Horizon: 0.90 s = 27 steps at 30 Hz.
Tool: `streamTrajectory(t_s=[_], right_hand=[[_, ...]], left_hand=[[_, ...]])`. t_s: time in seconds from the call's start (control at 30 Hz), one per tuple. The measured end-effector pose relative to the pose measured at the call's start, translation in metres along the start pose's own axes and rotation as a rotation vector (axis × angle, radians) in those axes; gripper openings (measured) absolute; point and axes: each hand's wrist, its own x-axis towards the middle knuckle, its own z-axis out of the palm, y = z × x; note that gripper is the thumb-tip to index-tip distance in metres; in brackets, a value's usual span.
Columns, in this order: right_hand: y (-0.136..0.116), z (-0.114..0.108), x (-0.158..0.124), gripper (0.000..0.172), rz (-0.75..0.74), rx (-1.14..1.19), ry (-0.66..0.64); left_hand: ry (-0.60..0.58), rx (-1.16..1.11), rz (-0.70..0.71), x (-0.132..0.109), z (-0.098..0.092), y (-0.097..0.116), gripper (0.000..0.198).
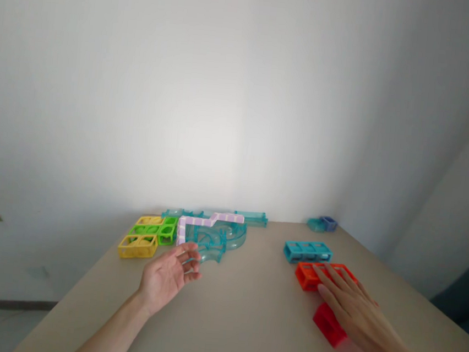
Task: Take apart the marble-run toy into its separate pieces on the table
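My right hand (349,303) lies palm down with fingers stretched over the orange block row (305,277) at the right of the table. Its palm partly covers a red block (328,324) just in front of that row. Behind the orange row sits a blue block row (308,253). My left hand (169,276) is raised over the table, palm turned inward, fingers loosely curled and apart with nothing in them. Beyond its fingertips lie clear teal track pieces (235,236) and a lilac segmented strip (197,221).
Yellow blocks (138,247) and green blocks (166,231) form a group at the table's left side. A dark blue block (329,224) and a teal piece (316,224) stand at the back right corner. The wall (242,99) closes off the table's far edge.
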Motion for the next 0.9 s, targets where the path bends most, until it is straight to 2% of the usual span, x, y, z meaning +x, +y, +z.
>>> streamTrajectory(t_s=[0.1,0.23,0.33,0.43,0.53,0.67,0.8,0.9], right_hand=[[-0.002,0.001,0.001,0.043,-0.072,-0.029,0.023],[-0.003,0.001,0.002,0.037,-0.086,-0.017,0.046],[-0.005,0.004,0.002,0.044,0.018,-0.027,0.056],[-0.009,0.011,-0.001,0.063,0.174,-0.038,0.103],[-0.012,0.016,-0.007,0.074,0.285,-0.056,0.163],[-0.018,0.012,-0.012,0.075,0.383,-0.058,0.214],[-0.023,0.007,-0.013,0.072,0.474,-0.074,0.209],[-0.022,0.008,-0.013,0.065,0.482,-0.096,0.176]], left_hand=[[0.007,-0.005,0.005,0.000,-0.001,0.000,0.033],[0.018,-0.005,0.007,0.001,0.000,0.000,0.033],[0.021,-0.001,0.000,0.001,0.000,0.001,0.033],[0.021,0.001,0.003,0.001,0.000,0.001,0.033],[0.017,0.001,0.006,0.001,-0.001,0.000,0.033],[0.019,0.001,0.000,0.002,-0.001,0.001,0.033],[0.020,0.004,0.004,0.002,0.000,0.001,0.033],[0.017,0.005,0.003,0.001,0.000,0.001,0.034]])
